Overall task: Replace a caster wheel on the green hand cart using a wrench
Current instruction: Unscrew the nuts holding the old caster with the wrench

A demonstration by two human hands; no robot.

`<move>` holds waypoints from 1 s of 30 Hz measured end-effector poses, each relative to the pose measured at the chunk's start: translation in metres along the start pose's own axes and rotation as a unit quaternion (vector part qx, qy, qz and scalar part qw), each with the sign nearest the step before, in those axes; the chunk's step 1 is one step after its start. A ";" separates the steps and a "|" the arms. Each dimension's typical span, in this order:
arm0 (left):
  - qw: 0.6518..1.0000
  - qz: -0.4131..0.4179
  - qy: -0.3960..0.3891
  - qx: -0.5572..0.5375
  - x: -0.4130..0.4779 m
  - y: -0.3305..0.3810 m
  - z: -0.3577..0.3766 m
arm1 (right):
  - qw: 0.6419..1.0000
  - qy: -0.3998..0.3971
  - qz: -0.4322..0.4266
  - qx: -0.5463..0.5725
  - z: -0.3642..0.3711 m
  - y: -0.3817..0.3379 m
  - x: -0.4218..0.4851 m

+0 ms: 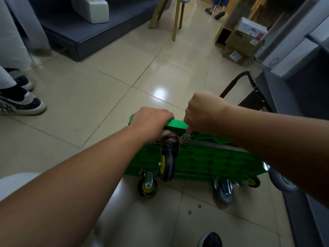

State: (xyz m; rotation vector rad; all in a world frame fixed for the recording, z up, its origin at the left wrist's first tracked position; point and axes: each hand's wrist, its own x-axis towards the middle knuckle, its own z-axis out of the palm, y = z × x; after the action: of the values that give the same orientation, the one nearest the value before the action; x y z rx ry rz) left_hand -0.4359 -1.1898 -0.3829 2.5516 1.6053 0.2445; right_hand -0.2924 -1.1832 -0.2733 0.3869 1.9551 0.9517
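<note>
Currently: loose fasteners lie nearest on the floor. Beyond them the green hand cart stands on edge, underside and casters facing the person, long axis left-right. The left hand grips its top edge above the caster wheel. The right hand is fisted round the wrench, ring on a plate bolt. Advice: keep the ring square, use short strokes, brace the cart.

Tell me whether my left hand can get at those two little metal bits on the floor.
Probably, once it lets go: the left hand grips the edge of the green cart, and the metal bits lie uncovered on bare tile near the grey wheel.
</note>
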 end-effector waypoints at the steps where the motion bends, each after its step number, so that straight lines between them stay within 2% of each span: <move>1: 1.000 -0.002 0.001 0.000 0.000 0.000 0.000 | 1.000 -0.005 -0.001 0.007 0.000 0.000 0.000; 5: 1.000 -0.007 -0.008 0.003 0.003 0.000 -0.001 | 0.999 -0.006 -0.007 0.050 -0.002 0.004 0.001; 7: 1.000 -0.006 -0.009 0.001 0.004 0.000 0.000 | 0.996 0.022 0.011 0.087 0.002 0.007 0.000; 9: 1.000 -0.006 -0.007 0.003 0.004 0.000 -0.001 | 0.978 0.122 0.037 0.167 0.014 0.008 -0.003; 10: 1.000 -0.005 -0.005 0.006 0.004 0.000 -0.001 | 0.950 0.197 0.059 0.235 0.021 0.008 -0.006; 11: 1.000 -0.002 -0.002 0.009 0.004 0.000 0.000 | 0.904 0.272 0.098 0.314 0.028 0.009 -0.010; 12: 1.000 0.002 0.001 0.012 0.004 0.001 0.000 | 0.841 0.325 0.160 0.402 0.036 0.010 -0.015; 13: 1.000 0.006 0.006 0.013 0.005 0.001 0.002 | 0.760 0.346 0.241 0.495 0.043 0.010 -0.019; 15: 1.000 0.010 0.018 0.012 0.005 -0.001 0.004 | 0.558 0.335 0.370 0.663 0.062 0.006 -0.025; 16: 1.000 0.011 0.022 0.014 0.005 -0.001 0.005 | 0.494 0.328 0.398 0.700 0.071 0.001 -0.027; 18: 0.999 0.010 0.027 0.024 0.004 0.000 0.008 | 0.455 0.345 0.452 0.685 0.082 -0.026 -0.029; 19: 0.999 0.010 0.027 0.025 0.003 0.000 0.009 | 0.418 0.374 0.506 0.655 0.085 -0.048 -0.030; 21: 0.999 0.005 0.026 0.021 0.001 0.002 0.008 | 0.263 0.407 0.626 0.610 0.084 -0.112 -0.033; 22: 0.999 0.002 0.026 0.019 0.001 0.003 0.006 | 0.188 0.376 0.678 0.603 0.084 -0.156 -0.033; 23: 1.000 0.000 0.018 0.015 0.003 0.004 0.006 | 0.125 0.288 0.721 0.618 0.085 -0.209 -0.031; 24: 1.000 -0.002 0.016 0.010 0.003 0.004 0.005 | 0.071 0.161 0.728 0.662 0.086 -0.261 -0.028; 25: 1.000 -0.001 0.015 0.009 0.004 0.003 0.006 | 0.034 0.023 0.696 0.717 0.089 -0.310 -0.022; 26: 1.000 0.000 0.016 0.010 0.005 0.003 0.006 | 0.011 -0.105 0.638 0.762 0.093 -0.351 -0.014; 27: 1.000 0.002 0.020 0.014 0.005 0.002 0.007 | -0.002 -0.198 0.572 0.796 0.096 -0.383 -0.006; 28: 1.000 0.001 0.026 0.014 0.004 0.003 0.008 | -0.028 -0.255 0.513 0.819 0.095 -0.406 0.002; 29: 0.999 0.001 0.034 0.012 0.004 0.002 0.010 | -0.069 -0.292 0.463 0.834 0.095 -0.425 0.011; 30: 0.999 0.000 0.036 0.013 0.004 0.001 0.010 | -0.083 -0.315 0.417 0.848 0.094 -0.442 0.021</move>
State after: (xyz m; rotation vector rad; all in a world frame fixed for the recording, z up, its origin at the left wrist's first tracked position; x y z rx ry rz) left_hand -0.4309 -1.1870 -0.3920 2.5903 1.6427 0.3208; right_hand -0.1820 -1.4164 -0.6453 -2.4504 -0.1615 1.6858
